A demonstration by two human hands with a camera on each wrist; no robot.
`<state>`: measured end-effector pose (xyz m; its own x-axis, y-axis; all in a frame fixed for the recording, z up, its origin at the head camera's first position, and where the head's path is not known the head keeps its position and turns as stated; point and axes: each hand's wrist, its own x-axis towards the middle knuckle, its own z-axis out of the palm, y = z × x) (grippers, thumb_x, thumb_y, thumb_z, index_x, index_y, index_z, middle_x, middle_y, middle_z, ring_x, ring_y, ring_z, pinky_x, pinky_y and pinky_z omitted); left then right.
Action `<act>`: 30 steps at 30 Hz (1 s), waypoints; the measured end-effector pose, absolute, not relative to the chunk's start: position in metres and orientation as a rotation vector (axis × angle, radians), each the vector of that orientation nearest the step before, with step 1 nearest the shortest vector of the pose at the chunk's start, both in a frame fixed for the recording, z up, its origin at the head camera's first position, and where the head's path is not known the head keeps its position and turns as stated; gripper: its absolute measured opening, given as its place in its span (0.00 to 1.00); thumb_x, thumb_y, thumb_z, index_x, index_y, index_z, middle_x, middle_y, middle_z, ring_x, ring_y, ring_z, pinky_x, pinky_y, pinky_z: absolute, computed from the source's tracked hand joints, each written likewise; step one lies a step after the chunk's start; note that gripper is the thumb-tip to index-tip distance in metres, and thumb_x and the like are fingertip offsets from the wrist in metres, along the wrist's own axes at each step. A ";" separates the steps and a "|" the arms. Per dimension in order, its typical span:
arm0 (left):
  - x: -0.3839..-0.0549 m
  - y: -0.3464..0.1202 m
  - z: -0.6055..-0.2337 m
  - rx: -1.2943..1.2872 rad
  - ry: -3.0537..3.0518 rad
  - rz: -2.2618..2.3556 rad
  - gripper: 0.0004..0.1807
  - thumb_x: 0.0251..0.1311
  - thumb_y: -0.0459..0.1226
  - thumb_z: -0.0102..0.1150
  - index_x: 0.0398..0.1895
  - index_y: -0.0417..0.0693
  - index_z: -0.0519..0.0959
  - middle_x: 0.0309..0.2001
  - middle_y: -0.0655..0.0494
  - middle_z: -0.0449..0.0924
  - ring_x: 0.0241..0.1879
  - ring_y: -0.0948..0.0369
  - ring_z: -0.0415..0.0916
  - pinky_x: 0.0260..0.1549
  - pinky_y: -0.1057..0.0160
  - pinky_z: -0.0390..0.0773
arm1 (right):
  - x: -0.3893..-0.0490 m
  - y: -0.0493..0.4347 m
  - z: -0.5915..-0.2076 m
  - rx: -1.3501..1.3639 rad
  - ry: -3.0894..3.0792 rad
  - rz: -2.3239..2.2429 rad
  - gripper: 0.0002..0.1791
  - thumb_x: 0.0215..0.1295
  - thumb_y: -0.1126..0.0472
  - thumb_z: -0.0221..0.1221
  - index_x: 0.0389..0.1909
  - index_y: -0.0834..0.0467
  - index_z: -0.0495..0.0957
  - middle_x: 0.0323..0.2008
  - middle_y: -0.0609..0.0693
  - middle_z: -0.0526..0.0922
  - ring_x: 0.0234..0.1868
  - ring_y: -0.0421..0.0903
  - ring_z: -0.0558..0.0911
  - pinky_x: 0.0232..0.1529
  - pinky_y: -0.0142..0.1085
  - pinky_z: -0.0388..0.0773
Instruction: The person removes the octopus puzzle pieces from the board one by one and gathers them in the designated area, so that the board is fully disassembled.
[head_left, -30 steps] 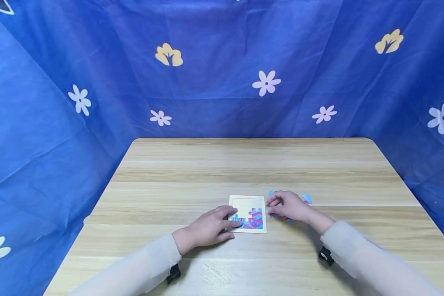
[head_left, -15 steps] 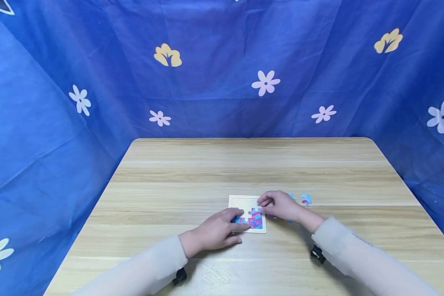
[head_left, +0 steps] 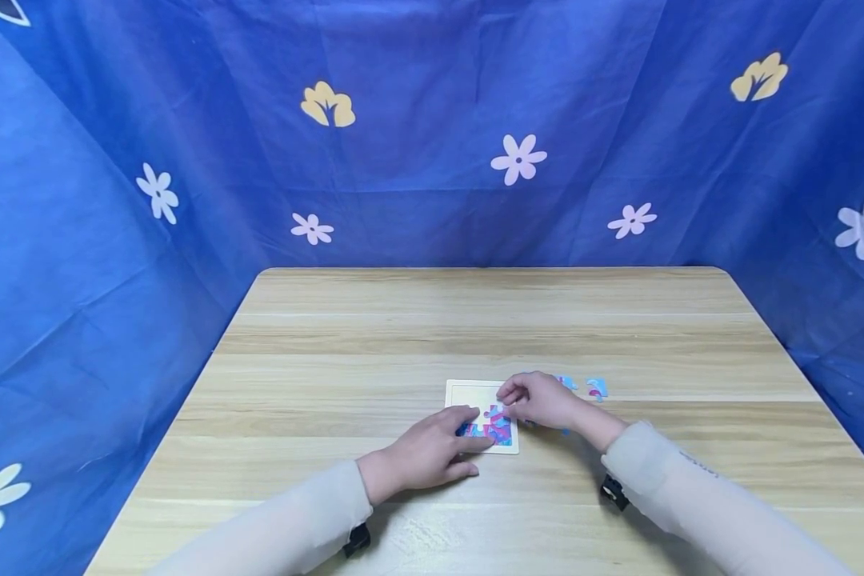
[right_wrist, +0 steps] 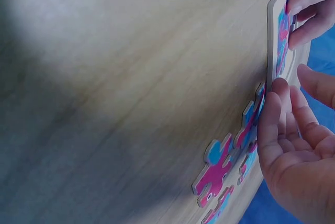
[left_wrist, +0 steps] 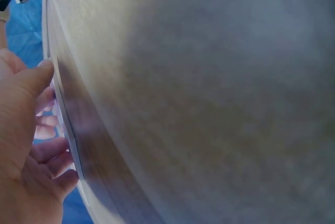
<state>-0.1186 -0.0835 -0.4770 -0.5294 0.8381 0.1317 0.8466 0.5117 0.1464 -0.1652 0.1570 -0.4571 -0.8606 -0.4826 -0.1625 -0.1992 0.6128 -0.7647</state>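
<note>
A square wooden puzzle frame lies on the table, its lower part filled with pink and blue jigsaw pieces. My left hand rests over the lower left of the frame, fingers extended across the pieces. My right hand is at the frame's right edge, its fingertips over the pieces there. In the right wrist view, the thumb and fingers of the right hand stand apart, with no piece visible between them. The left wrist view shows the left hand along the frame's edge.
Several loose jigsaw pieces lie right of the frame, partly under the right hand; one piece sits farthest right. The wooden table is backed by a blue flowered cloth.
My right hand has moved left from the loose pieces to the frame's right edge. My left hand has slid right, farther over the pieces in the frame.
</note>
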 end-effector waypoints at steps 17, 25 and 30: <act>-0.117 -0.082 -0.477 -1.491 -2.712 -0.238 0.24 0.61 0.53 0.58 0.60 0.60 0.77 0.63 0.41 0.66 0.63 0.48 0.64 0.64 0.56 0.62 | -0.170 0.152 -0.457 -0.565 2.454 -1.030 0.08 0.62 0.62 0.63 0.41 0.56 0.82 0.31 0.42 0.79 0.31 0.39 0.76 0.34 0.34 0.77; -0.117 -0.082 -0.477 -1.485 -2.706 -0.228 0.24 0.61 0.53 0.58 0.60 0.61 0.77 0.63 0.41 0.66 0.63 0.49 0.65 0.63 0.57 0.63 | -0.170 0.149 -0.457 -0.606 2.430 -1.076 0.01 0.59 0.63 0.64 0.32 0.55 0.82 0.25 0.43 0.78 0.23 0.39 0.74 0.25 0.30 0.73; -0.117 -0.083 -0.477 -1.486 -2.704 -0.225 0.24 0.61 0.53 0.58 0.60 0.61 0.77 0.63 0.42 0.67 0.62 0.49 0.65 0.63 0.57 0.63 | -0.171 0.149 -0.458 -0.598 2.397 -1.096 0.02 0.60 0.63 0.63 0.33 0.56 0.81 0.26 0.44 0.79 0.23 0.41 0.75 0.25 0.31 0.73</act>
<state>-0.1172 -0.0830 -0.4770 -0.5375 0.8358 0.1118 0.8428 0.5280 0.1042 -0.1712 0.1494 -0.4582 -0.8119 -0.5464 -0.2058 -0.2019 0.5935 -0.7791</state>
